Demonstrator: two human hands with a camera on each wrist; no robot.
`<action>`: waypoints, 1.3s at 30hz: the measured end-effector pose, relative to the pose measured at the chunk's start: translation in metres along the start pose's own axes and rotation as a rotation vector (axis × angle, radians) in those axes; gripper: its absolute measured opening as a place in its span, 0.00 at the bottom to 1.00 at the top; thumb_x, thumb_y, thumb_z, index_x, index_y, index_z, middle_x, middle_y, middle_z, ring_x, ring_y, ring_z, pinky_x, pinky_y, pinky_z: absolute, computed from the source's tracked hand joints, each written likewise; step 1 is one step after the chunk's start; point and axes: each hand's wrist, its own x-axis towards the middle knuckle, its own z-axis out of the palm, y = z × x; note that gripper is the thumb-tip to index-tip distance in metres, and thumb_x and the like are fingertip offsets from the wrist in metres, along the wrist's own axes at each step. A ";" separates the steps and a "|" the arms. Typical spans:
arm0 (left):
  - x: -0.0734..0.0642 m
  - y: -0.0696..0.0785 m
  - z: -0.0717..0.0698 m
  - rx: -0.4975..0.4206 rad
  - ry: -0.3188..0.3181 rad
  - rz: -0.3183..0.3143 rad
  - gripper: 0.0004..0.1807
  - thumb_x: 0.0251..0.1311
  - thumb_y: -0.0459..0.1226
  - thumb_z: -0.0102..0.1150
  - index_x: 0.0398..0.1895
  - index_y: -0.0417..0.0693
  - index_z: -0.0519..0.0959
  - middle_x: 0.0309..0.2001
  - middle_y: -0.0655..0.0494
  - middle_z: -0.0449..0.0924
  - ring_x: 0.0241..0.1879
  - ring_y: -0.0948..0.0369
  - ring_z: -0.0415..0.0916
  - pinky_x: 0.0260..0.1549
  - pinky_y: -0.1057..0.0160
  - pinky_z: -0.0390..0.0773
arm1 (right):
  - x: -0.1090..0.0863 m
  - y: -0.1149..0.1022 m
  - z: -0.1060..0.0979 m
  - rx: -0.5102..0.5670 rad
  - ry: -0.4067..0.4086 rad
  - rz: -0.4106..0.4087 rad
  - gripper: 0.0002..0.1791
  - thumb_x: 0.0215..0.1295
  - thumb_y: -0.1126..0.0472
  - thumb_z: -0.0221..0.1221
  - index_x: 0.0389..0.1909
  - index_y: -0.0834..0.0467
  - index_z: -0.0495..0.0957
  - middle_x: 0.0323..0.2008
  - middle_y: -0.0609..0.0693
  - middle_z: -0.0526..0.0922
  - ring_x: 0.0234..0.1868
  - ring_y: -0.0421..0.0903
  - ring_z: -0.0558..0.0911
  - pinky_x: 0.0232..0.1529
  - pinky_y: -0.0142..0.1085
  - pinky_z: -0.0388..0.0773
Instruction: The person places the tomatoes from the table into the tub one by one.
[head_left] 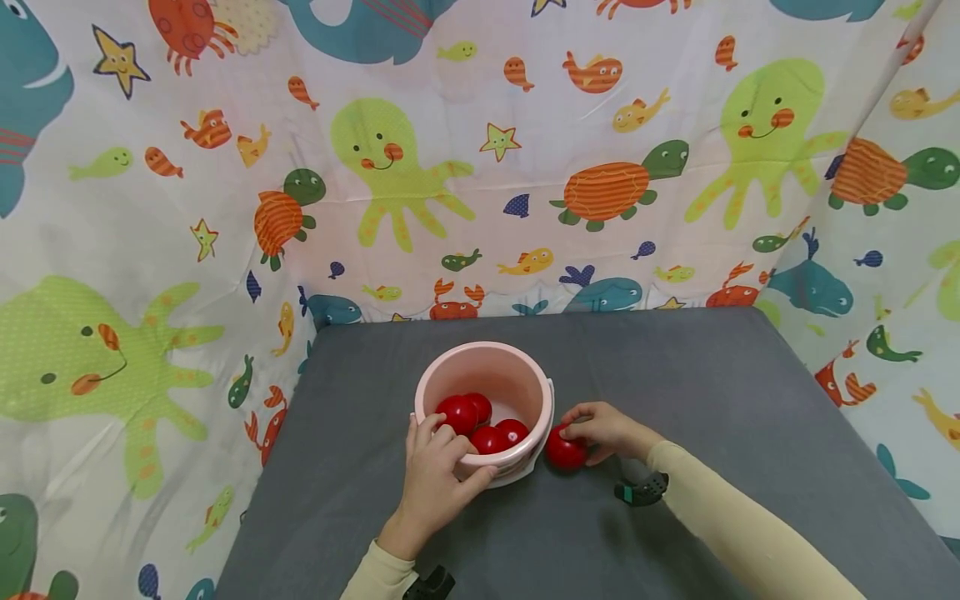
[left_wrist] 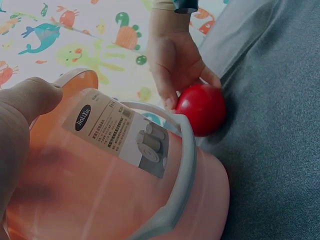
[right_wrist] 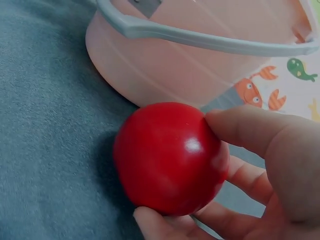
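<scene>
A pink bucket [head_left: 483, 354] stands on the grey cloth with several red balls [head_left: 491, 438] inside it. My left hand [head_left: 438, 479] grips the near rim, fingers over the edge and thumb against the outer wall. To the right of the bucket, a glossy red ball [right_wrist: 170, 157] rests on the cloth. My right hand [head_left: 611, 432] holds that ball, its thumb and fingers spread around the sides. In the left wrist view the white handle [left_wrist: 186, 170] hangs down along the bucket, near a printed label [left_wrist: 112, 127].
Dark grey cloth [head_left: 660, 367] covers the table. A white curtain [head_left: 465, 275] printed with sea animals surrounds its back and sides. Black bands with small devices [head_left: 641, 490] sit at both wrists.
</scene>
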 end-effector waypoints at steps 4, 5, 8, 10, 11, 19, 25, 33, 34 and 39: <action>0.001 0.001 0.000 0.000 0.004 0.003 0.15 0.42 0.50 0.78 0.28 0.56 0.82 0.34 0.57 0.83 0.58 0.45 0.74 0.64 0.20 0.58 | -0.005 -0.002 -0.008 0.011 -0.026 0.004 0.23 0.66 0.58 0.64 0.58 0.63 0.74 0.53 0.61 0.80 0.48 0.54 0.79 0.41 0.52 0.89; 0.001 0.002 0.000 0.000 0.004 0.002 0.15 0.42 0.50 0.78 0.28 0.56 0.82 0.34 0.57 0.83 0.58 0.46 0.74 0.64 0.20 0.58 | -0.006 -0.003 -0.011 0.010 -0.031 0.001 0.23 0.66 0.57 0.64 0.58 0.64 0.74 0.54 0.62 0.80 0.48 0.54 0.79 0.41 0.52 0.88; 0.000 0.002 0.000 0.004 -0.001 0.002 0.15 0.42 0.50 0.78 0.28 0.56 0.82 0.34 0.57 0.83 0.58 0.46 0.74 0.64 0.20 0.58 | -0.010 -0.005 -0.020 0.022 -0.014 0.005 0.23 0.66 0.57 0.64 0.58 0.63 0.74 0.55 0.62 0.79 0.50 0.56 0.79 0.42 0.53 0.88; 0.000 0.003 -0.001 0.005 -0.002 0.000 0.16 0.42 0.50 0.78 0.28 0.56 0.82 0.34 0.57 0.83 0.58 0.46 0.74 0.64 0.20 0.58 | -0.012 -0.009 -0.029 0.027 -0.008 0.003 0.25 0.66 0.56 0.64 0.59 0.63 0.73 0.57 0.63 0.78 0.53 0.57 0.78 0.43 0.53 0.88; 0.000 0.003 -0.001 0.005 -0.002 0.000 0.16 0.42 0.50 0.78 0.28 0.56 0.82 0.34 0.57 0.83 0.58 0.46 0.74 0.64 0.20 0.58 | -0.014 -0.011 -0.033 0.028 -0.003 0.003 0.26 0.66 0.56 0.65 0.60 0.63 0.73 0.58 0.63 0.77 0.55 0.58 0.77 0.44 0.53 0.88; 0.003 0.004 -0.001 -0.002 0.006 0.020 0.16 0.43 0.50 0.78 0.29 0.56 0.83 0.34 0.56 0.83 0.57 0.46 0.74 0.64 0.20 0.58 | -0.034 -0.044 -0.074 0.003 0.024 -0.039 0.30 0.69 0.54 0.62 0.66 0.65 0.67 0.64 0.68 0.72 0.61 0.63 0.74 0.53 0.55 0.85; 0.002 0.004 -0.001 -0.007 0.008 0.019 0.15 0.43 0.50 0.78 0.28 0.56 0.82 0.34 0.57 0.82 0.57 0.46 0.74 0.64 0.20 0.57 | -0.050 -0.078 -0.099 -0.023 0.055 -0.065 0.32 0.70 0.53 0.60 0.69 0.65 0.65 0.68 0.69 0.68 0.63 0.65 0.73 0.53 0.52 0.86; 0.000 0.001 0.000 -0.004 0.003 0.015 0.16 0.43 0.50 0.79 0.29 0.56 0.82 0.35 0.56 0.83 0.58 0.47 0.73 0.64 0.20 0.57 | -0.062 -0.125 -0.107 -0.011 0.059 -0.086 0.32 0.72 0.54 0.59 0.70 0.64 0.62 0.70 0.67 0.65 0.66 0.65 0.70 0.57 0.54 0.84; 0.000 0.001 0.000 -0.005 0.002 0.013 0.16 0.43 0.50 0.79 0.29 0.56 0.82 0.35 0.56 0.83 0.58 0.47 0.73 0.64 0.20 0.57 | -0.063 -0.131 -0.106 -0.010 0.056 -0.091 0.32 0.72 0.54 0.59 0.70 0.64 0.63 0.70 0.67 0.65 0.67 0.65 0.71 0.57 0.54 0.83; -0.001 0.001 0.000 -0.016 0.001 0.003 0.17 0.42 0.50 0.80 0.29 0.56 0.82 0.35 0.56 0.84 0.58 0.46 0.74 0.65 0.20 0.56 | -0.062 -0.162 -0.093 -0.020 0.039 -0.122 0.30 0.72 0.55 0.59 0.69 0.64 0.64 0.70 0.66 0.66 0.67 0.65 0.72 0.59 0.56 0.82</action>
